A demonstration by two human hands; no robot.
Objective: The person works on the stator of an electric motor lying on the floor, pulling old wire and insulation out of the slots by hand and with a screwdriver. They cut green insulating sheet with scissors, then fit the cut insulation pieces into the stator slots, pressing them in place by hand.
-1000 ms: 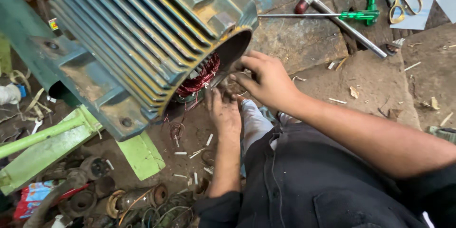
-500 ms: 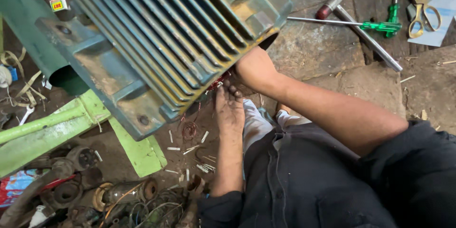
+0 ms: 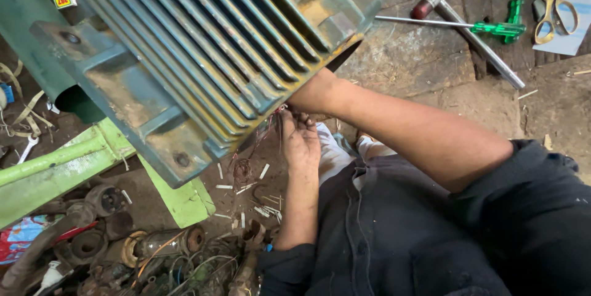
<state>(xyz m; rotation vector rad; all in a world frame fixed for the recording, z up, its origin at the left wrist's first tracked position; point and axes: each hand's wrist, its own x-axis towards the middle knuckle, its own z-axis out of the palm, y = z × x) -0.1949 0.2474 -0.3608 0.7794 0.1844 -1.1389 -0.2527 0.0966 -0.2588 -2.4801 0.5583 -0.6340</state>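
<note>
- Head view: the finned green motor housing [image 3: 203, 56] filled the frame from 9 to 12 o'clock.
- The left hand [image 3: 300, 139], at centre, pinched thin copper wires [image 3: 271, 125] at the housing's open end.
- The right hand was hidden inside the housing; its grip could not be told.
- A green-handled screwdriver [image 3: 486, 27] lay at 2 o'clock.

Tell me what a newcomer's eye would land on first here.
The big ribbed green motor housing fills the upper left, tilted over the floor. At its open lower edge the left hand fingers thin wires, while the right hand is hidden inside the housing, only its forearm showing. At upper right lie a green-handled screwdriver and yellow-handled scissors.
</note>
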